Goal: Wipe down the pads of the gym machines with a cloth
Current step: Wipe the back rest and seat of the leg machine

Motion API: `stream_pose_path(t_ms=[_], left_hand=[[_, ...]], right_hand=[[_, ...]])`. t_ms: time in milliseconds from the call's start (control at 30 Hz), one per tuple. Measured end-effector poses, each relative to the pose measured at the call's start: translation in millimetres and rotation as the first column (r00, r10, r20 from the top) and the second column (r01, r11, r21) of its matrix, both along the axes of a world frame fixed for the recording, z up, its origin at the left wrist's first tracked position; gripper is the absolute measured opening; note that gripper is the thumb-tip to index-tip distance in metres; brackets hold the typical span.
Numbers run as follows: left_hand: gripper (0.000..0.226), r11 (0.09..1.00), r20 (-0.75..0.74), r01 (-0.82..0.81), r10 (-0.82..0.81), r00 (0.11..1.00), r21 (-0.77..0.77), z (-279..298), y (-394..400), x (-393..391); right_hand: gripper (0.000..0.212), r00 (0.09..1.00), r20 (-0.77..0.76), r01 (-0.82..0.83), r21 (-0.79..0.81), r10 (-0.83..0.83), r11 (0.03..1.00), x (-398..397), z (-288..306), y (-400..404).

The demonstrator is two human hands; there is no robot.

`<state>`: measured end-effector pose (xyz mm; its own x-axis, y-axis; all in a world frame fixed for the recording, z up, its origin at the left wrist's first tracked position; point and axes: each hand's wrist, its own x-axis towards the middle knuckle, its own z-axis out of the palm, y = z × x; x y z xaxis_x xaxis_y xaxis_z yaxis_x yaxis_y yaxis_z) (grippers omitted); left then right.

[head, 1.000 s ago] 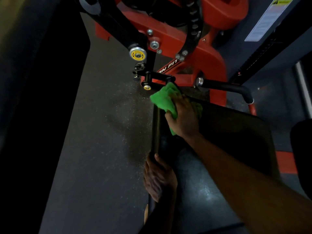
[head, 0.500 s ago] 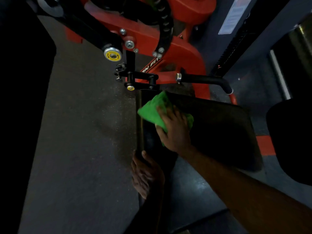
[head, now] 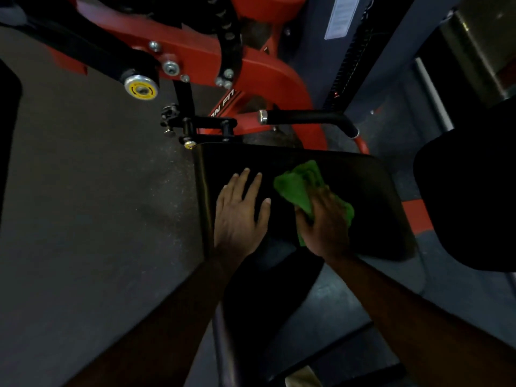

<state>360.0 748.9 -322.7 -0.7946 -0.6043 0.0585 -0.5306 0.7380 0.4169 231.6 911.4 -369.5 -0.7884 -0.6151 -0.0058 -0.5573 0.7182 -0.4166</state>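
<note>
head view is showing a black seat pad (head: 363, 191) on a red gym machine (head: 268, 71), seen from above. the right hand (head: 325, 222) is pressing a green cloth (head: 300, 185) down on the middle of the pad. its fingers are curling over the cloth and holding it, and the bunched cloth is sticking out past the fingertips toward the far edge of the pad. a bit of green is also showing by the wrist side of the hand. the left hand (head: 240, 210) is lying flat on the pad near its left edge, just beside the cloth but not touching it. its fingers are straight and spread a little, and it is holding nothing. both bare arms are reaching in from the bottom. a black handle bar (head: 307, 117) with a silver end is sitting just past the far edge of the pad. a round yellow and silver knob (head: 141, 87) is sitting on a black arm up to the left. grey floor (head: 92, 205) is lying to the left of the pad. a white label (head: 339, 16), too blurry to read, is up at the top right.
</note>
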Motion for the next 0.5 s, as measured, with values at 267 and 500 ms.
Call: stream_pose_path(t_ms=[267, 500], left_hand=[[0.069, 0.994, 0.182, 0.068, -0.05, 0.982, -0.09, -10.0, 3.4, -25.3], [0.063, 0.99, 0.203, 0.052, -0.025, 0.979, -0.129, -10.2, 7.6, -27.5]], right_hand=[[0.063, 0.967, -0.089, -0.242, -0.021, 0.239, 0.97, -15.0, -6.3, 22.4], [0.069, 0.974, 0.019, 0.224, 0.048, -0.225, 0.973, -22.2, 1.9, -20.2]])
